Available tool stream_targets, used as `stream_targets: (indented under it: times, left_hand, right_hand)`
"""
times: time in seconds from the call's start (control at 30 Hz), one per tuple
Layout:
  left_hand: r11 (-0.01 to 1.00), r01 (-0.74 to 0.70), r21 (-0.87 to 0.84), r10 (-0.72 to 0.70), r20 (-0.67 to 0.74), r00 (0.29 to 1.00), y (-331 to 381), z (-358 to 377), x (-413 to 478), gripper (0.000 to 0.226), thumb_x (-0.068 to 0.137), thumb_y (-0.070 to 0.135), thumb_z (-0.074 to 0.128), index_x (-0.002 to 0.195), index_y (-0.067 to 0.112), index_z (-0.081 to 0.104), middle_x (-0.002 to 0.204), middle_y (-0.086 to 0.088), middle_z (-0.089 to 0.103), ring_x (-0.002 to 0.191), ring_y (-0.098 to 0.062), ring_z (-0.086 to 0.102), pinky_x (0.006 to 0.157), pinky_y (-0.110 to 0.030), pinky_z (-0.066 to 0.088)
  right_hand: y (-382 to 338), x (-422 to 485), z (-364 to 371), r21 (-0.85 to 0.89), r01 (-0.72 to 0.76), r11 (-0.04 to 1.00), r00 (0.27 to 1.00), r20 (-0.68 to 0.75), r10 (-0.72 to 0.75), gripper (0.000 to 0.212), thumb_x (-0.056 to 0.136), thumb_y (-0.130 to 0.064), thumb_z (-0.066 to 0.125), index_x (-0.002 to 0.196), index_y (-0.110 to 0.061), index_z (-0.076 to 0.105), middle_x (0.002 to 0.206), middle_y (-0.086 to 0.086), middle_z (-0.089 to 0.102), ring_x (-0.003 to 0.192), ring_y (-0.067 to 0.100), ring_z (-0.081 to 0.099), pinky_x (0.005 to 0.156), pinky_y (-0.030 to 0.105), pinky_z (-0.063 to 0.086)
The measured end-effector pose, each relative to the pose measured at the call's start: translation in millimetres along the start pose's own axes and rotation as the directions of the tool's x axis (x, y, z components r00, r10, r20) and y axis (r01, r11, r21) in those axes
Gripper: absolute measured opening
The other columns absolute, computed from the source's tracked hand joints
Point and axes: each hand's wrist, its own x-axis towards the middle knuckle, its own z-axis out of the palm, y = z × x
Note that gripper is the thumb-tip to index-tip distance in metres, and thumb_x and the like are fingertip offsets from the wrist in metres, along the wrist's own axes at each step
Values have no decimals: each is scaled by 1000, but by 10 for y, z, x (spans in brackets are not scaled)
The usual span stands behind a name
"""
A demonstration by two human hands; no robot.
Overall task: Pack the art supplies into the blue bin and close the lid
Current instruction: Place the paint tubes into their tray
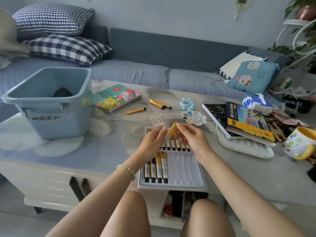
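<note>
Hands meet above the paint tray: left hand and right hand both pinch one yellow tube, its long axis slanting up-right. I judge the open blue bin, well off leftward on the counter, nearer my left hand.

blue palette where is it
Head view, right of centre: the blue palette lies between the gold tubes and the pastel box, behind the white palette.
</note>
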Motion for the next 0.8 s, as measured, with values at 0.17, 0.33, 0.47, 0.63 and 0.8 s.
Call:
stream_targets:
  times: [0.17,0.33,0.47,0.63,0.8]
  left_hand:
    - [935,96,340,-116,41,992,-247,-120,-42,41,92,32,57,132,24,48,126,6,54,117,-12,50,99,-30,40]
    - [832,-42,553,9,62,998,-347,-147,-81,63,78,38,72,134,25,46,128,5,50,118,-12,43,103,-28,34]
    - [838,-47,543,18,58,998,-380,-152,-73,66,75,39,74,133,27,46,128,6,51,117,-12,45,100,-27,35]
    - [833,-49,550,32,40,999,-410,-136,-63,53,84,37,66,132,26,48,130,4,52,121,-14,44,103,-29,33]
    - [883,-15,469,-1,35,999,-376,-150,-74,37,97,17,43,133,23,49,136,0,50,127,-13,39,101,-23,25]
  right_hand:
    - [79,-76,-249,-25,-35,999,999,26,35,11,90,-16,61,96,-11,68,85,2,71,75,9,68,59,17,50]
    - [236,-187,-255,-82,-40,996,994,96,48,10,88,-9,63,96,-8,68,82,4,72,70,9,68,58,18,53]
    - [296,-208,-207,-120,-24,992,992,124,39,9,87,-9,64,93,-12,69,82,5,73,70,11,70,62,21,56]
    - [351,-199,-182,-232,27,972,991,134,5,6,85,-11,67,88,-15,71,83,2,73,69,11,69,61,23,56]
    - [466,-165,-147,-550,171,818,974,219,-56,8,83,-19,70,90,-19,74,83,5,70,62,9,56,56,17,46]
